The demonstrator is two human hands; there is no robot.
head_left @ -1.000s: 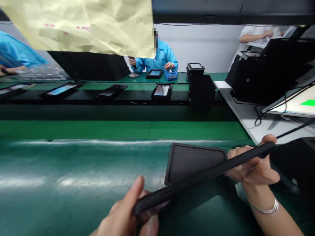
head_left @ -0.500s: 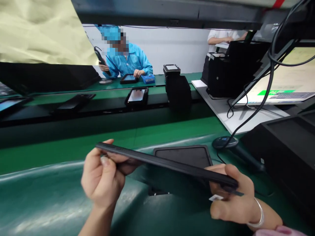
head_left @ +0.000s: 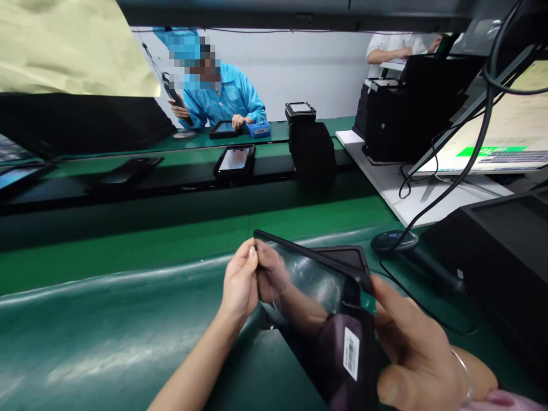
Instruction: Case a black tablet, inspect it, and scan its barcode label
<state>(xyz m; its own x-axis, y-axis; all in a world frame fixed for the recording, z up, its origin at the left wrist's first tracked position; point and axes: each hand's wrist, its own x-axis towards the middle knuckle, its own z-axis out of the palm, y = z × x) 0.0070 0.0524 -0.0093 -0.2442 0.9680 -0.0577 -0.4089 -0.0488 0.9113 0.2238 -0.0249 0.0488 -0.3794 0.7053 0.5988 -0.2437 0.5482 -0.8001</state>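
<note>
Right hand's (head_left: 422,348) fingers are gripping the tablet's (head_left: 314,322) right edge, left hand's (head_left: 240,279) pinching its far-left corner. Tablet's tilted above the surface (head_left: 128,342), and a barcode scanner (head_left: 417,260) lies by the surface's far edge, right side.

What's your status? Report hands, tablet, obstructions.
Left hand and right hand both gripping tablet. Tablet tilted, barcode label showing. Rimmed black panel partly hidden behind; barcode scanner beyond right hand. Nothing seen blocking either hand.

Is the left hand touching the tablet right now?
Touching. The head view shows the left hand gripping the tablet at its left edge, near the far corner.
</note>
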